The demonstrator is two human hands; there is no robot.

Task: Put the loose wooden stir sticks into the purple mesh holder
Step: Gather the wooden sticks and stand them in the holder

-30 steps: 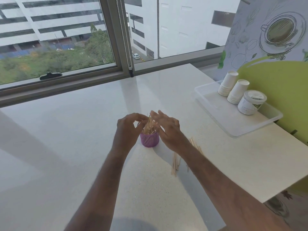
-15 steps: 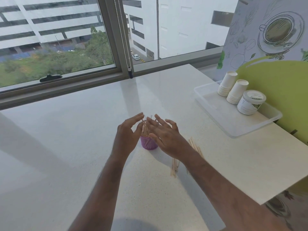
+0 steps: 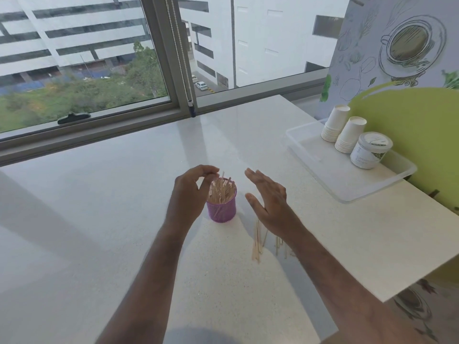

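The purple mesh holder [image 3: 221,209] stands on the white counter, packed with upright wooden stir sticks [image 3: 221,189]. My left hand [image 3: 189,193] is against the holder's left side, fingers curled over the stick tops; whether they pinch a stick cannot be told. My right hand [image 3: 269,201] hovers to the right of the holder, fingers spread and holding nothing. Several loose stir sticks [image 3: 257,240] lie on the counter below and partly under my right wrist.
A clear plastic tray [image 3: 320,167] at the right holds two stacks of white paper cups [image 3: 334,125] and a lidded white tub [image 3: 370,150]. The counter's edge [image 3: 422,284] runs along the right. A window frame [image 3: 99,130] borders the far side.
My right hand has pulled away from the holder to the right and opened flat. My left hand stayed at the holder's left side, fingers curling over the stick tops.
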